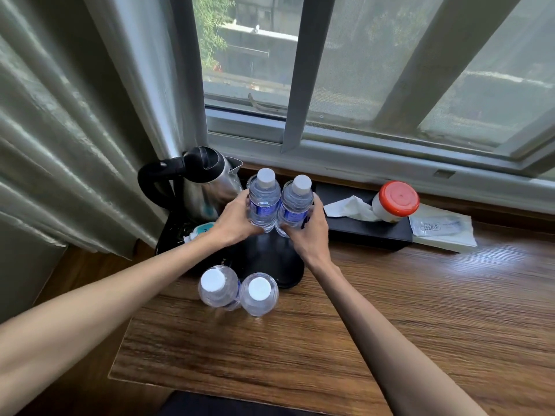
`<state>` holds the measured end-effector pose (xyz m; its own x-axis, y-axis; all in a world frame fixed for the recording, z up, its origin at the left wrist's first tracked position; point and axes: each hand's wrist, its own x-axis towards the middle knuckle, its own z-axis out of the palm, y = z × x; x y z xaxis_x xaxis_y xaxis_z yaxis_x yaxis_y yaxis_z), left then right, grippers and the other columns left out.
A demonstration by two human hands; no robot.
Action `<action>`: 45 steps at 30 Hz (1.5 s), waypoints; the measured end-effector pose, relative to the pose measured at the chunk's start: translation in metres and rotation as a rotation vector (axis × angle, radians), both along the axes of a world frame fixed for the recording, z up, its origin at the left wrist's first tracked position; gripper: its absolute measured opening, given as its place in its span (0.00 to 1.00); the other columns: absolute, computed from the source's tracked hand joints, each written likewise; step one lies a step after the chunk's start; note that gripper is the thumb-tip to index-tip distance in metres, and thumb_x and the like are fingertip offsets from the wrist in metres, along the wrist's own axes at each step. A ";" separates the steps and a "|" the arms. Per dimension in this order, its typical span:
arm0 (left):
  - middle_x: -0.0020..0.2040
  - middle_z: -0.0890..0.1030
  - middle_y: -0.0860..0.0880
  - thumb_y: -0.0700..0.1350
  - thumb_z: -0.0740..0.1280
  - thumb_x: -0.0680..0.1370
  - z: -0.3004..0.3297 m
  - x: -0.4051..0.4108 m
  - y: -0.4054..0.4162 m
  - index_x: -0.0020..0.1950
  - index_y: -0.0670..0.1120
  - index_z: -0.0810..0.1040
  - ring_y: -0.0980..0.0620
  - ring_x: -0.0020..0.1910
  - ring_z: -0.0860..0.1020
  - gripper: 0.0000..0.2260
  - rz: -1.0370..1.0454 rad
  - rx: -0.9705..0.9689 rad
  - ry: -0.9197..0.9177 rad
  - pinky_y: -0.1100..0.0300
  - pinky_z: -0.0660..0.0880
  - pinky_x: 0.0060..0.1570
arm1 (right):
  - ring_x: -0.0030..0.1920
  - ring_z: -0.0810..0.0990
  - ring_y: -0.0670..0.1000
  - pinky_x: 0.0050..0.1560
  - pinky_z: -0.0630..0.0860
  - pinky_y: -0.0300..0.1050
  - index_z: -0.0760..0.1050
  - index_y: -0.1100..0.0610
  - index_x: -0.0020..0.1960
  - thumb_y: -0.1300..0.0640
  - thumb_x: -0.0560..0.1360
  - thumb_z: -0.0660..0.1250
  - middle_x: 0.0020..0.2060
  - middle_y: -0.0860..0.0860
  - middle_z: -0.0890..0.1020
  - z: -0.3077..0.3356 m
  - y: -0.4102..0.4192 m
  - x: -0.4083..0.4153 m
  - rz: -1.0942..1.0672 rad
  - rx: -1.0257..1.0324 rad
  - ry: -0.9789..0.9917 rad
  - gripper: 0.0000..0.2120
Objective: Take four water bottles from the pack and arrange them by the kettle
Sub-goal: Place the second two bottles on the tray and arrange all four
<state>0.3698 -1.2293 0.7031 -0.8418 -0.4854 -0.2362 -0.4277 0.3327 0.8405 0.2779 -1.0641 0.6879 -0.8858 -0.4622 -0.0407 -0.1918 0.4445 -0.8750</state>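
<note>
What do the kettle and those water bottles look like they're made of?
The kettle looks like polished steel, since its body mirrors the surroundings, with a glossy black handle and lid, likely plastic. The water bottles seem to be clear thin plastic: see-through ribbed walls, white caps.

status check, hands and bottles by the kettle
Left hand and right hand each grip a bottle beside kettle. Two bottles wait nearer. Nothing blocking.

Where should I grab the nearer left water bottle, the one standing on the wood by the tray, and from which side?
Take the nearer left bottle around its body just below the white cap, coming from its left. It stands upright and sits tight against the other near bottle on its right, with the black tray close behind, so the left and near sides are probably the open ones for a grip.
</note>
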 end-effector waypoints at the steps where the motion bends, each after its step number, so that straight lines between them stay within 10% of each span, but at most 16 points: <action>1: 0.60 0.78 0.47 0.40 0.81 0.63 0.002 0.005 -0.002 0.70 0.45 0.68 0.51 0.59 0.79 0.38 -0.005 0.062 -0.027 0.53 0.78 0.58 | 0.64 0.76 0.48 0.65 0.73 0.45 0.62 0.57 0.75 0.55 0.65 0.79 0.64 0.51 0.77 0.001 0.004 0.003 -0.002 0.004 -0.010 0.44; 8: 0.51 0.81 0.41 0.30 0.62 0.79 0.020 0.075 -0.003 0.65 0.41 0.71 0.43 0.46 0.83 0.15 0.210 0.254 0.137 0.61 0.81 0.42 | 0.59 0.77 0.46 0.58 0.78 0.41 0.72 0.55 0.68 0.61 0.72 0.72 0.60 0.48 0.77 0.024 0.046 0.055 -0.055 -0.057 0.021 0.25; 13: 0.47 0.82 0.44 0.19 0.51 0.72 0.010 0.135 0.008 0.53 0.41 0.76 0.48 0.44 0.82 0.23 0.252 0.226 0.175 0.68 0.79 0.39 | 0.57 0.79 0.48 0.51 0.78 0.36 0.76 0.56 0.65 0.70 0.67 0.64 0.60 0.51 0.79 0.026 0.070 0.098 0.155 0.039 -0.047 0.27; 17: 0.53 0.82 0.48 0.23 0.63 0.66 -0.009 0.172 0.025 0.54 0.58 0.79 0.47 0.54 0.80 0.32 0.074 0.116 0.072 0.65 0.78 0.51 | 0.59 0.78 0.45 0.62 0.76 0.42 0.73 0.56 0.69 0.49 0.61 0.63 0.61 0.48 0.78 0.026 0.078 0.127 0.282 0.090 -0.112 0.36; 21: 0.62 0.81 0.49 0.44 0.79 0.61 -0.017 0.184 0.041 0.68 0.51 0.73 0.47 0.63 0.79 0.35 -0.051 0.121 0.041 0.45 0.72 0.67 | 0.50 0.73 0.25 0.52 0.68 0.20 0.76 0.58 0.64 0.64 0.67 0.75 0.50 0.38 0.77 0.026 0.075 0.139 0.380 0.082 -0.116 0.26; 32: 0.50 0.81 0.54 0.49 0.82 0.62 0.001 0.164 0.078 0.55 0.54 0.75 0.53 0.48 0.79 0.25 0.130 -0.207 0.123 0.69 0.70 0.41 | 0.57 0.80 0.45 0.59 0.77 0.46 0.75 0.50 0.64 0.51 0.61 0.81 0.57 0.43 0.82 0.015 0.067 0.157 0.157 0.091 -0.061 0.33; 45: 0.52 0.78 0.49 0.51 0.81 0.65 0.046 0.125 0.076 0.57 0.53 0.73 0.53 0.51 0.78 0.25 0.035 -0.252 0.261 0.59 0.74 0.51 | 0.52 0.82 0.45 0.52 0.80 0.47 0.77 0.51 0.59 0.50 0.59 0.81 0.52 0.45 0.84 0.044 0.069 0.120 0.063 0.003 0.043 0.30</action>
<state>0.4945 -1.1537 0.7496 -0.8399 -0.5304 0.1150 -0.2241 0.5320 0.8166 0.3984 -0.9950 0.7320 -0.8561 -0.5168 -0.0050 -0.2564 0.4330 -0.8642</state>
